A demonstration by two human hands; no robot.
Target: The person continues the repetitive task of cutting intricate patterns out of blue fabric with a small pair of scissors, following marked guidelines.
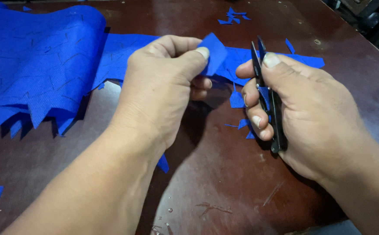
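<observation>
Presently, at the dark wood counter (224, 182):
Left hand (159, 87): closed in a pinch, thumb and forefinger holding up a corner of the blue fabric strip (217, 54).
Right hand (302, 109): wrapped around black thread snips (265, 95), thumb on the upper blade, fingers curled under; blades point to 12 o'clock and stand slightly parted.
Strip position: runs from 9 to 3 o'clock behind both hands, the pinched corner just at 9 o'clock of the snip tips.
Surroundings: a stack of blue fabric (37, 65) at 10 o'clock; blue scraps (237, 100) between the hands and more at 12 o'clock.
Technique, my judgement: keep the pinched edge taut and lifted, bring the blade tips square to the edge, keep the left thumb back from the cut line, squeeze short and clean.
Risk: slack cloth folds between the blades and tears raggedly.
</observation>
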